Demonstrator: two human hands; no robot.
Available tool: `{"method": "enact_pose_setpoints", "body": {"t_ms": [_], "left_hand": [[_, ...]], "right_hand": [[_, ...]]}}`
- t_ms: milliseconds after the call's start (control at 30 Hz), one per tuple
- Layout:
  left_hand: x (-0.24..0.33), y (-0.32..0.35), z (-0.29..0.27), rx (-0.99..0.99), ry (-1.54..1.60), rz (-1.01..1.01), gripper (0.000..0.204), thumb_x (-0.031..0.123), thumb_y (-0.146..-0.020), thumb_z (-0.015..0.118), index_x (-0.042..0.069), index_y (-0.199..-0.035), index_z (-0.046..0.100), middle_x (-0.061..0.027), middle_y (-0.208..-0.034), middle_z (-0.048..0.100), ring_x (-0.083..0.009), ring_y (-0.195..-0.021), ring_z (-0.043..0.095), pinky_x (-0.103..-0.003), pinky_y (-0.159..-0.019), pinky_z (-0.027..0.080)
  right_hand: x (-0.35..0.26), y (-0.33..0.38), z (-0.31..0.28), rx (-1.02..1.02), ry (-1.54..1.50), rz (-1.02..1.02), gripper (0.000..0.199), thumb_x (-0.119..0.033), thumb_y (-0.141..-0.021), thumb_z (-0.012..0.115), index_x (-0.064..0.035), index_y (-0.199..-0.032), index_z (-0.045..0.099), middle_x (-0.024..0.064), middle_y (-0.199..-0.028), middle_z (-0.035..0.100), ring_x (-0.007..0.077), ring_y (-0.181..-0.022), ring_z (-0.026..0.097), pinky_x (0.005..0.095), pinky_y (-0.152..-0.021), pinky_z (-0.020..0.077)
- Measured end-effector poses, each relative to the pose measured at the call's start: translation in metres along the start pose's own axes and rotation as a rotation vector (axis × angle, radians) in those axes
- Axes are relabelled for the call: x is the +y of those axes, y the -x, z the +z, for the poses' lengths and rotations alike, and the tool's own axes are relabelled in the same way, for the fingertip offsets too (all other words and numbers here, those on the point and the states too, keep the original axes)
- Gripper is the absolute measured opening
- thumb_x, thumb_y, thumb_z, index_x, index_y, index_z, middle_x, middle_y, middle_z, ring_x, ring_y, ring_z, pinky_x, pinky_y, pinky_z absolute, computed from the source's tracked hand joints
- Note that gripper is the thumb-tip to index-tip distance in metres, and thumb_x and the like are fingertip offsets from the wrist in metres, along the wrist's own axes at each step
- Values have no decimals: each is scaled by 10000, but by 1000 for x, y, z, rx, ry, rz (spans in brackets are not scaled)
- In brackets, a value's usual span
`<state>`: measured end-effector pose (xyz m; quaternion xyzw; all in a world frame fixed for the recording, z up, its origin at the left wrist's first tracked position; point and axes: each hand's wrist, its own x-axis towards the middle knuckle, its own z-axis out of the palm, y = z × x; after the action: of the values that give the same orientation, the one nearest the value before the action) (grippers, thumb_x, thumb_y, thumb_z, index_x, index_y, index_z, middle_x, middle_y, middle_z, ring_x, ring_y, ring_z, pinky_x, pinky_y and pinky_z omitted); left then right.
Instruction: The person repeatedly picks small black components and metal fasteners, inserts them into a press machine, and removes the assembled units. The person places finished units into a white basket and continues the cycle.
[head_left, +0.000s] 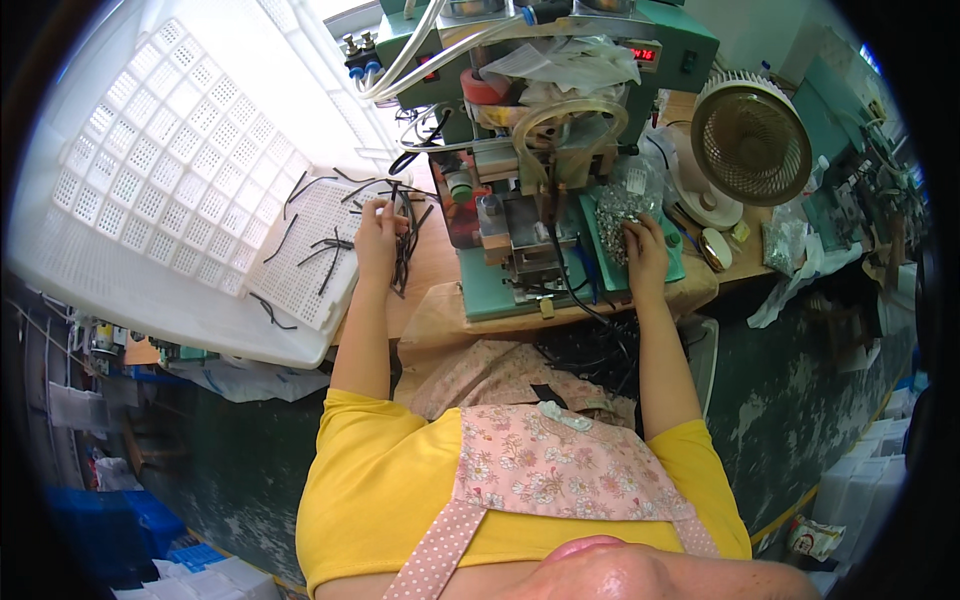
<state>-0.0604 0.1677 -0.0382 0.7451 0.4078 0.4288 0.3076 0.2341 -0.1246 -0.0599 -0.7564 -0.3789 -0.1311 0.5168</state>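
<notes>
My left hand [376, 240] is at the right edge of a white perforated tray, its fingers curled round a thin black strip at a bunch of similar slender black strips [403, 262]. More of these bent strips lie scattered over the tray [300, 285]. On the right, my right hand [648, 258] reaches into a heap of small silvery metal parts [612, 225] on a green plate. Its fingers are bent together at the heap's edge; whatever they pinch is too small to make out. Between my hands stands a green bench press [525, 240] with a metal fixture.
A large white plastic crate [150, 160] leans at the left. Right of the press stand a round fan [752, 140] and a bag of small parts [785, 245]. A black cable [565, 265] hangs before the fixture. Black strips fill a container [600, 355] below the bench edge.
</notes>
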Motion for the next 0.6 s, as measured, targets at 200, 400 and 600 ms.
{"method": "enact_pose_setpoints", "body": {"t_ms": [200,400,600], "left_hand": [[22,40,-18,134,226,-114,269,214,-969,518,28,-1161,486,-29,-780,630,-45,-655,485,-178,-626,390],[121,60,-15,-21,538,175,233,186,-992,469,6,-1121,542,-54,-939,638,-56,-696,528,-179,-600,427],[190,54,-15,-156,527,272,225,180,-997,458,2,-1058,580,-66,-896,678,-47,-629,534,-186,-566,443]], "right_hand": [[-3,-4,-6,-68,214,-102,148,-109,-853,645,-81,-999,647,112,-1025,628,256,-889,609,372,-881,369],[-52,-13,-5,-87,-143,120,172,-86,-846,639,-43,-1012,640,102,-988,651,242,-933,614,344,-837,444],[-121,-26,-9,-256,-418,122,167,-77,-863,625,-10,-1016,628,62,-980,652,156,-944,598,278,-851,442]]}}
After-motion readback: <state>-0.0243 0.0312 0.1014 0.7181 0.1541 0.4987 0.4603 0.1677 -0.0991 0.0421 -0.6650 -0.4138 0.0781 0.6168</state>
